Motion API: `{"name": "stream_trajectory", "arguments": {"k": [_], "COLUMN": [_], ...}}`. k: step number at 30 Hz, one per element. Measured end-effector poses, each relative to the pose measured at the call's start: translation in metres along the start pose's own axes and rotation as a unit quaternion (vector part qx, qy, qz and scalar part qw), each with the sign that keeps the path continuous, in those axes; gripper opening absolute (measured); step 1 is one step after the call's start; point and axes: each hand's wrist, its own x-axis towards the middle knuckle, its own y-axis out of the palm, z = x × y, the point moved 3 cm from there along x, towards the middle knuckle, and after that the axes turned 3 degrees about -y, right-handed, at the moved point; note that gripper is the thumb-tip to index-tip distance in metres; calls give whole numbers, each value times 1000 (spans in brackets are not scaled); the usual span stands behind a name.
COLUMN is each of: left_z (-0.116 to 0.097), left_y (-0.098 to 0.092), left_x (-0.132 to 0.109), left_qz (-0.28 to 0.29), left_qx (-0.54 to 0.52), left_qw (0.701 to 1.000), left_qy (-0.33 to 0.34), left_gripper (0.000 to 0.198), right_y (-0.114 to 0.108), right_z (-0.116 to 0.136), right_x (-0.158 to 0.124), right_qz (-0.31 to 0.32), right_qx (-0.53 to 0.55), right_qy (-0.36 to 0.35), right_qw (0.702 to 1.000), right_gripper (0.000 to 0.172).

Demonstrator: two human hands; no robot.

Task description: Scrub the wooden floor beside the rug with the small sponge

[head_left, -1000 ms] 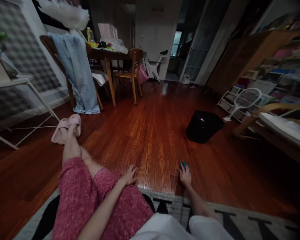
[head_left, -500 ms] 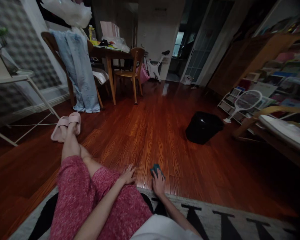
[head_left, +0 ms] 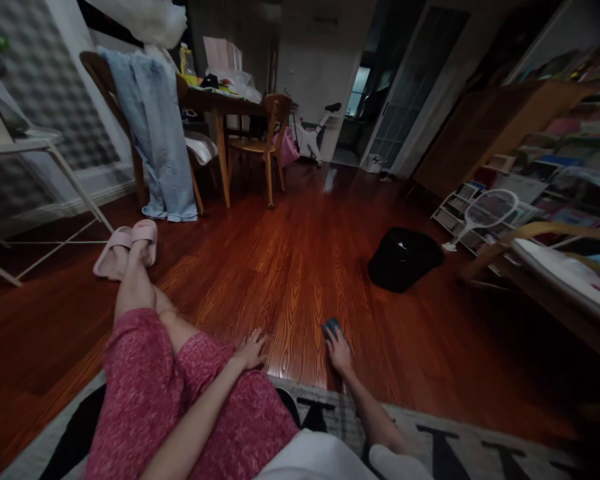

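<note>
A small dark teal cloth [head_left: 331,327] lies on the reddish wooden floor [head_left: 300,267] under the fingers of my right hand [head_left: 339,350], which presses it flat from above. Beside my thigh, my left hand [head_left: 251,350] rests on the floor's near part with its fingers spread and nothing in it. My legs in pink shorts [head_left: 145,353] stretch out to the left, ending in pink slippers [head_left: 144,239].
A black bin [head_left: 405,259] stands on the floor to the right. Further right are a white racket [head_left: 490,210], shelves and a wooden chair [head_left: 485,257]. Jeans [head_left: 155,133] hang over a chair by the table [head_left: 205,99]. A patterned rug [head_left: 400,417] lies beneath me.
My right hand has slid to the right and slightly forward with the teal cloth. My left hand stays at nearly the same place. The view has shifted slightly.
</note>
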Motion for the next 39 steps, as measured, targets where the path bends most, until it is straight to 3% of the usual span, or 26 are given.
{"name": "stream_trajectory", "arguments": {"k": [3, 5, 7, 9, 12, 15, 19, 22, 24, 26, 29, 33, 36, 39], "left_z": [1, 0, 0, 1, 1, 1, -1, -3, -4, -3, -1, 1, 0, -1], "left_y": [2, 3, 4, 4, 4, 2, -2, -3, -3, -2, -2, -1, -1, -2], "left_x": [3, 4, 5, 5, 5, 3, -1, -4, -4, -3, -2, 0, 0, 0], "left_qz": [1, 1, 1, 3, 7, 9, 4, -7, -14, -18, -18, -14, -12, -10], "left_qx": [-12, -19, -23, -25, -23, -16, -8, -5, -4, -5, -9, -16, -18, -21], "left_qw": [1000, 1000, 1000, 1000, 1000, 1000, 1000, 1000, 1000, 1000, 1000, 1000, 1000, 1000], "left_qy": [2, 2, 3, 3, 2, 1, 0, -2, -5, -7, -7, -1, 5, 12], "left_gripper": [81, 82, 82, 82, 83, 83, 82, 82, 82, 83, 84, 84, 83, 83], "right_y": [-14, -13, -5, 8, 28, 43, 61, 72, 76, 73, 55, 14, -7, -10], "right_z": [-77, -108, -118, -110, -68, -3, 99, 163, 184, 186, 147, 39, -48, -107], "right_x": [-32, -59, -82, -94, -90, -68, -39, -27, -20, -11, 6, 11, -17, -63], "right_qz": [-48, -86, -130, -167, -170, -110, 3, 60, 87, 110, 105, 18, -21, -71], "right_qx": [-2, 4, 14, 30, 54, 49, 44, 66, 77, 80, 63, 19, -2, -4], "right_qy": [159, 228, 268, 291, 275, 203, 7, -140, -201, -238, -219, -54, 114, 239], "right_qw": [986, 970, 954, 942, 945, 972, 999, 986, 973, 962, 968, 998, 993, 968], "right_gripper": [56, 58, 61, 62, 62, 60, 55, 57, 60, 61, 57, 53, 55, 58]}}
